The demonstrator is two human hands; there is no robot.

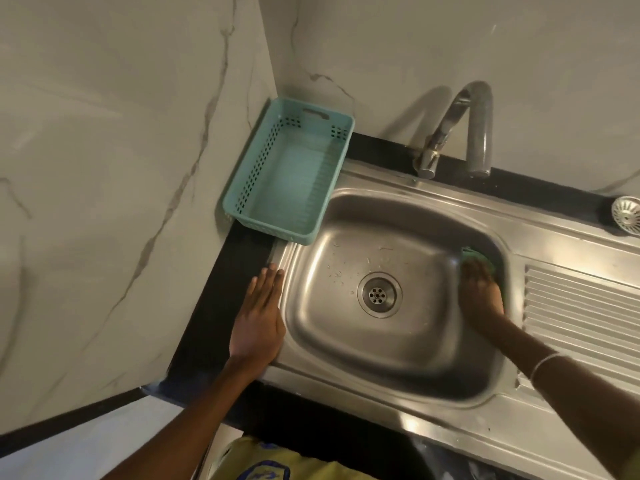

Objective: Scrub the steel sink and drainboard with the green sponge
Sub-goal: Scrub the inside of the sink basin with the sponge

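The steel sink (346, 341) has a round drain (379, 294) in the middle of its bowl and water drops on the bottom. My right hand (481, 296) presses the green sponge (476, 254) against the bowl's right inner wall; only the sponge's far edge shows past my fingers. My left hand (258, 317) lies flat, fingers together, on the sink's left rim and the black counter, holding nothing. The ribbed drainboard (581, 317) stretches away to the right of the bowl.
A teal plastic basket (256, 188) sits empty in the back left corner, overlapping the sink's rim. A steel faucet (467, 129) arches over the back of the bowl. A loose drain strainer (627, 214) lies at the far right. Marble walls close in on the left and back.
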